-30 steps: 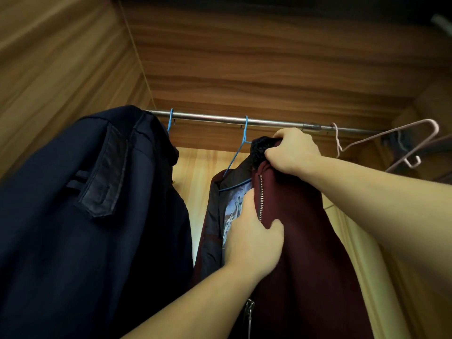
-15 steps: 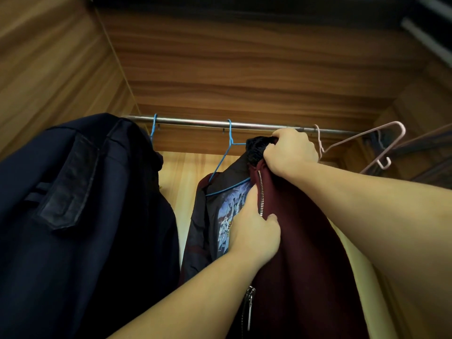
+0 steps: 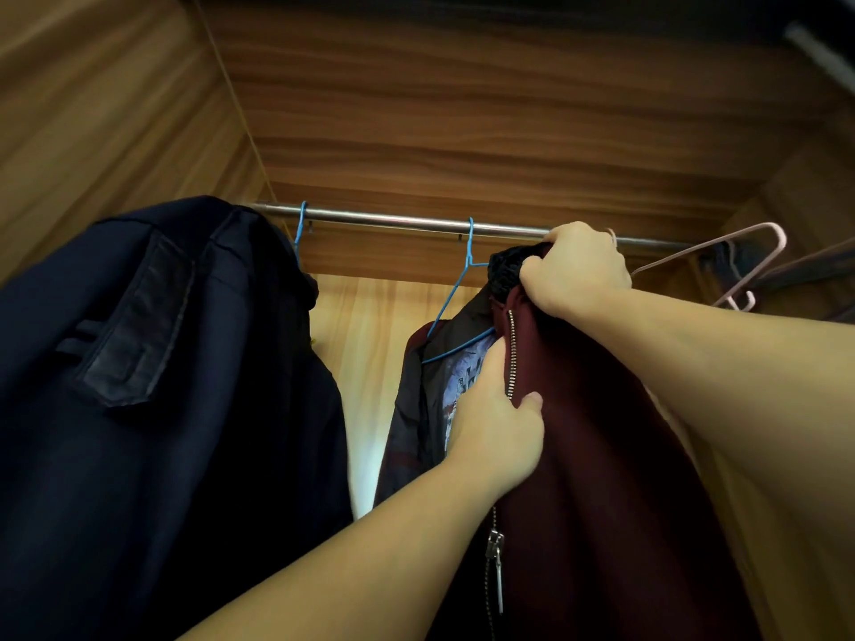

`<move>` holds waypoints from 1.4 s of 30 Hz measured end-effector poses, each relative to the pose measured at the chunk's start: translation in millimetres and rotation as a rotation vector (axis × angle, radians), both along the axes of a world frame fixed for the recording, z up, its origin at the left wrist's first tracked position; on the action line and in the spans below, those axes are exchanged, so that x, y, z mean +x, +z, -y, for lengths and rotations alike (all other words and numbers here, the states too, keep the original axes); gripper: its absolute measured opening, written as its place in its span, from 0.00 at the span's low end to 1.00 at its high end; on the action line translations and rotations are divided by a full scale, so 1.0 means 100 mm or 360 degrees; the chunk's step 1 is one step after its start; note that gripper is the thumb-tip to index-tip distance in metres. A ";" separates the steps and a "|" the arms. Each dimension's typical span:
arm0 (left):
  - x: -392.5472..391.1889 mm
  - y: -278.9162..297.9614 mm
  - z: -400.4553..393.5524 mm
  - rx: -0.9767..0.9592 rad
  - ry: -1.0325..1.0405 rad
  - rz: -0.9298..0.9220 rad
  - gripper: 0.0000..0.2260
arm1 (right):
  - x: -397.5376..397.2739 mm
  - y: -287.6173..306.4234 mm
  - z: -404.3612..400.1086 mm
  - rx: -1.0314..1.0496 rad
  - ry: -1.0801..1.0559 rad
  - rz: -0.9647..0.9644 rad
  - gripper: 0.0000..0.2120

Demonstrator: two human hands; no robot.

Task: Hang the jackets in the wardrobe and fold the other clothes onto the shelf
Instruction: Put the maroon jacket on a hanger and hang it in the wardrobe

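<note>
A maroon zip jacket [image 3: 601, 455] with a black knitted collar is held up just under the metal wardrobe rail [image 3: 393, 219]. My right hand [image 3: 578, 270] grips its collar close to the rail. My left hand [image 3: 497, 423] pinches the zipper edge lower down, thumb on the front. Behind it a dark printed jacket [image 3: 425, 400] hangs on a blue wire hanger [image 3: 462, 279]. A navy jacket [image 3: 152, 386] hangs at the left on another blue hanger [image 3: 300, 229].
An empty pink hanger [image 3: 721, 256] hangs on the rail at the right, beside dark clothing in the corner. Wooden wardrobe walls [image 3: 92, 108] close in on the left, top and right. A gap of pale back panel [image 3: 365, 344] shows between the navy and printed jackets.
My right hand has lifted the maroon jacket's collar slightly nearer the rail. My left hand keeps its hold on the zipper edge. The view has shifted a little.
</note>
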State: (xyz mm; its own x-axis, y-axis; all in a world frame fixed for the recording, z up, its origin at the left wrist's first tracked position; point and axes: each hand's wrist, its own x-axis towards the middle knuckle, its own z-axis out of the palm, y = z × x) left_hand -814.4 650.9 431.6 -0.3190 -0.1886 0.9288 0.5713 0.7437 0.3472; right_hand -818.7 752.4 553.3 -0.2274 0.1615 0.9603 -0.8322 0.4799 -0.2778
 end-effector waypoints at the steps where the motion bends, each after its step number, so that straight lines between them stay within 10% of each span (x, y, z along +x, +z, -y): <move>1: 0.03 -0.02 0.05 -0.0001 0.0012 -0.0003 0.28 | 0.02 0.01 0.04 0.0011 0.0013 0.0005 0.11; 27: 0.75 -0.81 0.35 0.0016 0.0100 0.0293 0.35 | 0.43 -0.72 0.03 0.0196 0.0159 0.0081 0.39; 42: 1.45 -2.17 0.22 0.0171 -0.0041 0.0861 0.36 | 1.15 -3.02 -0.67 0.0168 0.0269 0.0941 0.38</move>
State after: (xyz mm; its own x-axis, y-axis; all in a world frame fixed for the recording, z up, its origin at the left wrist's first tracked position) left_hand -669.2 629.1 214.3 -0.7511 -0.2594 0.6070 0.3077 0.6759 0.6696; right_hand -703.7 818.9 251.3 -0.7396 -0.0122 0.6730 -0.6190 0.4050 -0.6729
